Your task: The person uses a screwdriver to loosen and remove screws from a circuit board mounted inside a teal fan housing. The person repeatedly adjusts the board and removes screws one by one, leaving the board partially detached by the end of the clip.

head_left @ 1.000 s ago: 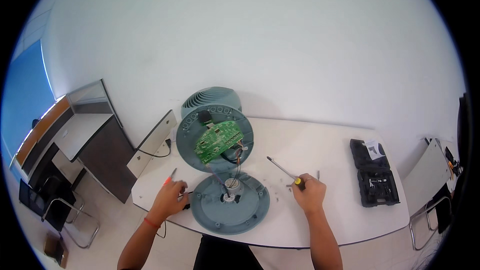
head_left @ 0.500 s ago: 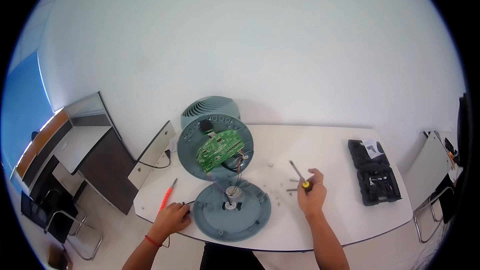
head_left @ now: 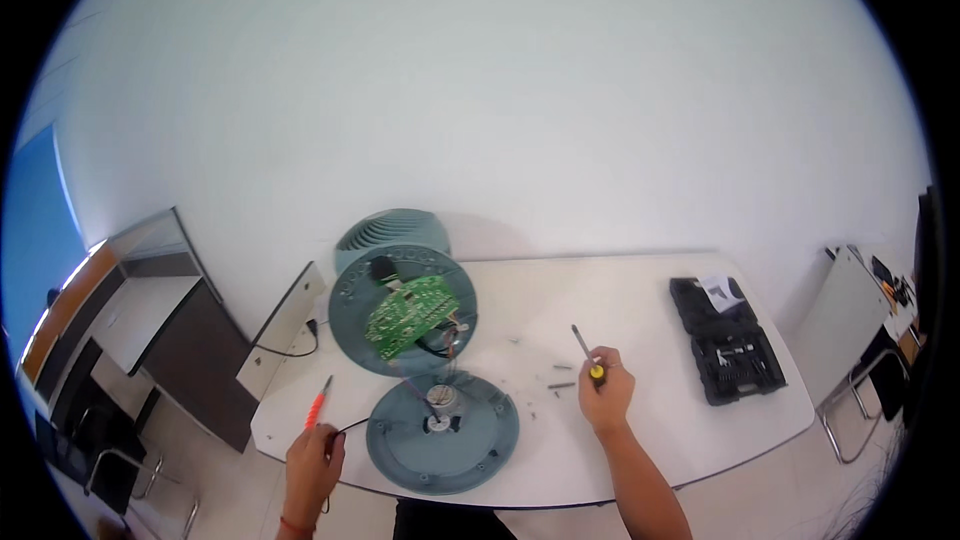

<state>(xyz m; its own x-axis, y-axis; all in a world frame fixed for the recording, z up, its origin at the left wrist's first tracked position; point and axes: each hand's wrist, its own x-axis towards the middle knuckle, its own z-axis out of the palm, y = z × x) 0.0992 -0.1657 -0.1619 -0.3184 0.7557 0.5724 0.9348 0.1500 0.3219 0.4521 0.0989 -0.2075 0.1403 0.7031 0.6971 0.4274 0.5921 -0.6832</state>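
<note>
Currently, the long screwdriver with a grey metal shaft and a yellow-and-black handle (head_left: 597, 373) is in the right hand (head_left: 608, 398), above the middle of the white tabletop (head_left: 590, 290); the fingers are wrapped round the handle, and the shaft juts beyond them toward the back edge. Just left of that hand lie small grey metal pieces (head_left: 562, 385). Farther left, a round grey-green plastic base (head_left: 400, 452) lies near the front edge, with wires running to a round grey-green housing (head_left: 348, 312) carrying a green circuit board (head_left: 412, 315). By the front left corner, the left hand (head_left: 314, 455) meets a thin black cable (head_left: 354, 425) and an orange-red, grey-tipped tool (head_left: 318, 405); I cannot tell whether it pinches either. Near the right edge lies an open black plastic toolcase (head_left: 690, 307).
</note>
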